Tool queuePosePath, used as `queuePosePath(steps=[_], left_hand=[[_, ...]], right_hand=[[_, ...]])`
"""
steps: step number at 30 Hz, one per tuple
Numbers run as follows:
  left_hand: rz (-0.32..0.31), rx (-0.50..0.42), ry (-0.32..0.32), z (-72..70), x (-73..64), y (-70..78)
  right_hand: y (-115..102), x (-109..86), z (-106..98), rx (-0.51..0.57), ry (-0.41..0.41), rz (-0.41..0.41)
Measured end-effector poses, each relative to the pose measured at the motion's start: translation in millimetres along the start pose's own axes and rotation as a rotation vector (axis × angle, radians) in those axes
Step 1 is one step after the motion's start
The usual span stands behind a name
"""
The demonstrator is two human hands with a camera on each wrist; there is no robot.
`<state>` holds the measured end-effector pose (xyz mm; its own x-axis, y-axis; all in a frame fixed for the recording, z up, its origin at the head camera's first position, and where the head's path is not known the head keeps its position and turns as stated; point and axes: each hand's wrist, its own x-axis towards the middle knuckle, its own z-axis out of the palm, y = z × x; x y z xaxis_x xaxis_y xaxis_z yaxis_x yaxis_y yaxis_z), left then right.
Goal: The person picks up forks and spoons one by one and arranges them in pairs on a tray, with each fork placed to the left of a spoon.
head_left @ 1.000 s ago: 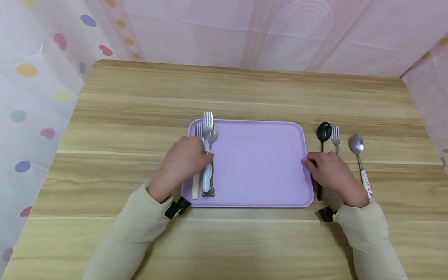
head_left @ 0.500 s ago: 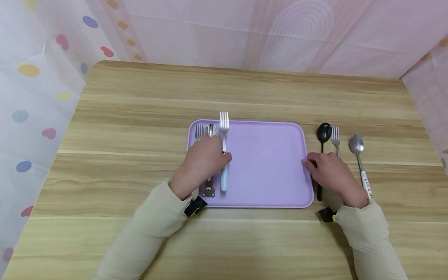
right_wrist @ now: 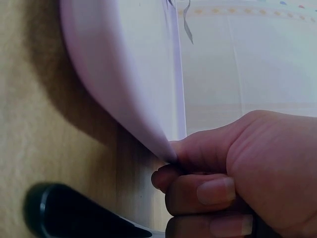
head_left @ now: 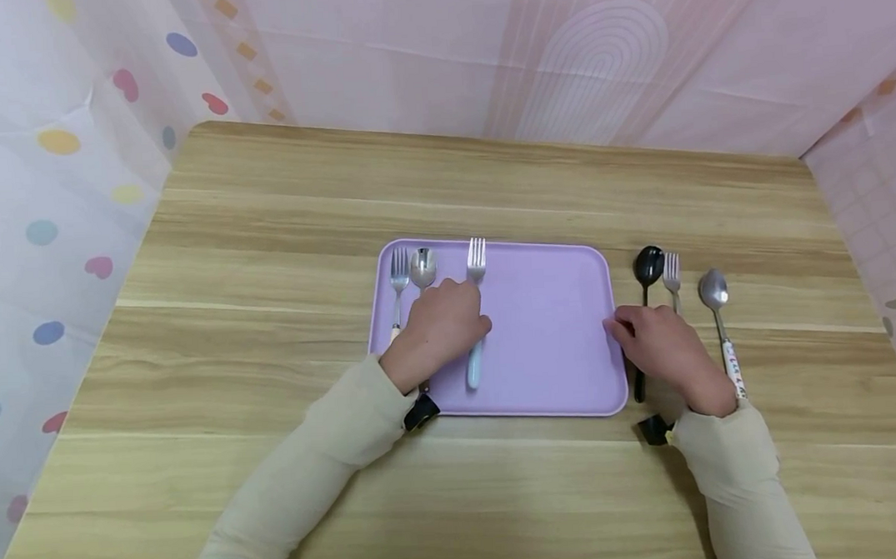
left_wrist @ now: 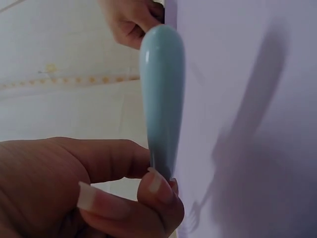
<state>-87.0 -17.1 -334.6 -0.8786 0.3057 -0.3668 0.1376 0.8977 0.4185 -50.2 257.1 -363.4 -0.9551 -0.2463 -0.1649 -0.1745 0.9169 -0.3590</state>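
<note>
My left hand (head_left: 446, 321) pinches a fork with a light blue handle (head_left: 474, 366) over the purple tray (head_left: 551, 325). In the left wrist view the blue handle (left_wrist: 163, 94) stands off the tray surface and casts a shadow on it. On the tray's left side lie a fork with a pale handle (head_left: 398, 269) and a spoon (head_left: 422, 268), both partly covered by my left hand and wrist. My right hand (head_left: 657, 337) holds the tray's right rim between thumb and fingers, as the right wrist view shows at the tray edge (right_wrist: 129, 99).
Just right of the tray lie a black spoon (head_left: 648, 265), a small fork (head_left: 670, 270) and a spoon with a patterned handle (head_left: 714, 289), partly under my right arm. The wooden table (head_left: 265, 221) meets a patterned curtain (head_left: 423, 55) at its back.
My left hand has carried the blue-handled fork rightward, away from the other fork and the spoon, and slightly toward me just now. The right hand stays on the tray rim.
</note>
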Motion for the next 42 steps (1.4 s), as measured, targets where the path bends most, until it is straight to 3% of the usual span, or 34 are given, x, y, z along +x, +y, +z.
queuePosePath(steps=[7,26,42], left_hand=[[-0.028,0.012,-0.047,7.4,5.5,-0.1],[0.000,0.015,-0.051,15.1,6.3,-1.7],[-0.023,0.047,-0.065,15.1,6.5,-0.8]], right_hand=[[-0.4,0.1,0.5,0.001,0.005,0.000],[-0.2,0.3,0.0,0.006,-0.010,0.003],[-1.2,0.7,-1.7,-0.009,-0.054,0.046]])
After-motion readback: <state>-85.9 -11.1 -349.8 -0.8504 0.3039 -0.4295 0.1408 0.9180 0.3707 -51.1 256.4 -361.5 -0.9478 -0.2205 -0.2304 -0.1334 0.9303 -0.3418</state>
